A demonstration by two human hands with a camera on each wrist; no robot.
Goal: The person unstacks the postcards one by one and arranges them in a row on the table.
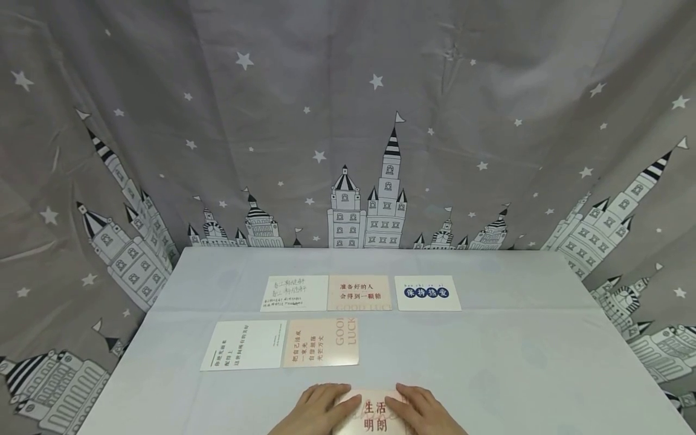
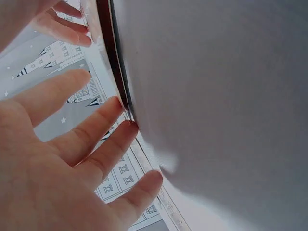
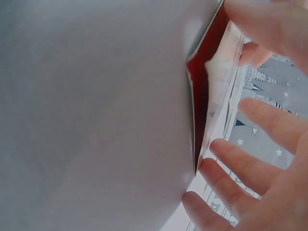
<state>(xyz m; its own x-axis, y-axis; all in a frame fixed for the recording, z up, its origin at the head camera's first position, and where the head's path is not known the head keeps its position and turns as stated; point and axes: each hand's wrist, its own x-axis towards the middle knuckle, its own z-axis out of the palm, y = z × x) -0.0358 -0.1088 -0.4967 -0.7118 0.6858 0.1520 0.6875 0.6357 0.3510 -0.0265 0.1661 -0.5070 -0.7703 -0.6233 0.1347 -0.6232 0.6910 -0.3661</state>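
A pale pink card (image 1: 375, 415) with red Chinese lettering lies at the near middle of the table in the head view. My left hand (image 1: 318, 412) is at its left side, thumb reaching over the face. On the opposite side my right hand (image 1: 428, 412) mirrors it, thumb also over the face. Both wrist views show extended, spread fingers, with some fingertips touching the edges. A dark red gap (image 3: 199, 91) shows between layers at the card's near edge in the right wrist view; whether it is one folded card or a stack, I cannot tell.
On the white table (image 1: 516, 362), a handwritten white card (image 1: 294, 293), a pink card (image 1: 359, 293) and a blue-lettered card (image 1: 428, 293) form the back row. Nearer left lie a white card (image 1: 244, 345) and another pink card (image 1: 321, 342). A grey castle-print curtain (image 1: 348, 121) surrounds the table.
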